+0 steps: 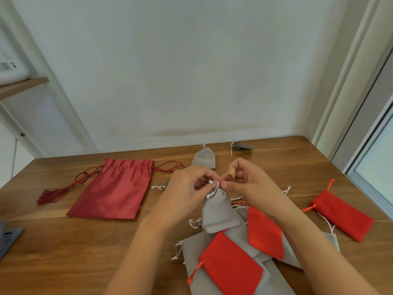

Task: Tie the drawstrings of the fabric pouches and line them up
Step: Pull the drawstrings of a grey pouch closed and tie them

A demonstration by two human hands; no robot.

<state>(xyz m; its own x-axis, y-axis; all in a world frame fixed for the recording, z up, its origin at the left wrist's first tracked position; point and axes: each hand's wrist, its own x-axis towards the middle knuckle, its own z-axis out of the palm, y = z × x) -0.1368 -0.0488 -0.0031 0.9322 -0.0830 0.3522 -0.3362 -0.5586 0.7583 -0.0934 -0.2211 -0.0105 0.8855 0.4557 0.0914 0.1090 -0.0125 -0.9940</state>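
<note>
A small grey pouch (218, 211) hangs upright over the table's middle, its neck gathered. My left hand (187, 188) and my right hand (244, 182) both pinch its white drawstring (213, 184) at the neck. Below it lies a heap of grey pouches (195, 248) and two bright red pouches (231, 267) (264, 233). A third red pouch (342, 213) lies apart on the right. One grey pouch (204, 159) with a closed neck lies behind my hands, and another grey pouch (242, 145) sits near the far edge.
A large dark red satin pouch (114, 190) with tasselled cords (55, 192) lies flat on the left of the wooden table (74, 241). A dark object (8, 237) pokes in at the left edge. A white wall stands behind; a window frame is at the right.
</note>
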